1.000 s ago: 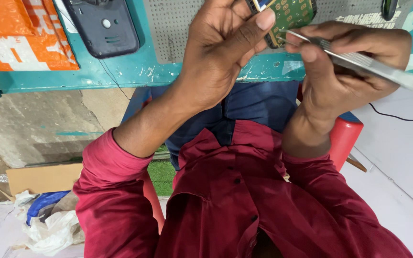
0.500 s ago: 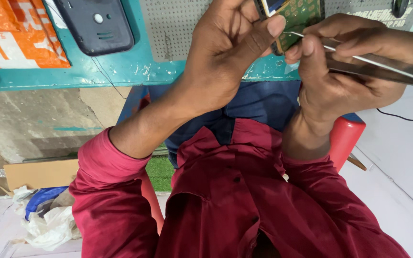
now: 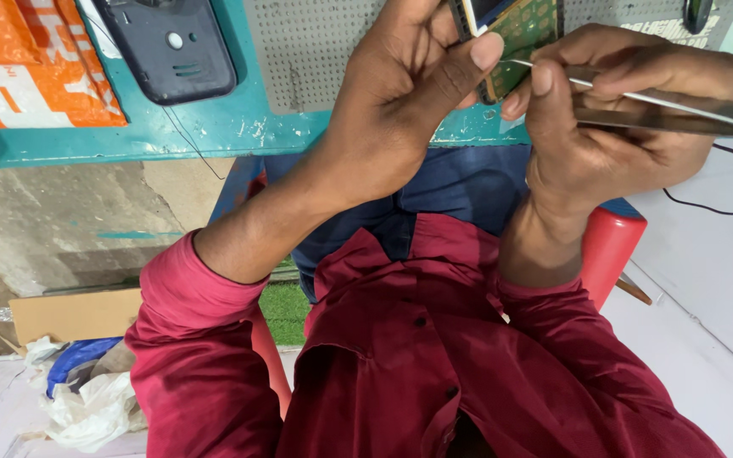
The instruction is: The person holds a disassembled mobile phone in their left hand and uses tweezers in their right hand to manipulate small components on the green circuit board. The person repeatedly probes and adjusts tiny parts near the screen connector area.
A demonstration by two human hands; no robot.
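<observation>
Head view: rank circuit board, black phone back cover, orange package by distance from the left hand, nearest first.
1. Green circuit board: held in the left hand, at its thumb tip, top centre.
2. Black phone back cover: on the teal bench, left of the hand.
3. Orange package: far left corner of the bench.

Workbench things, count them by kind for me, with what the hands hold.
Circuit board in left hand: 1
Tweezers in right hand: 1
Dark phone cover: 1
Orange packet: 1
Grey perforated mat: 1
Total: 5
</observation>
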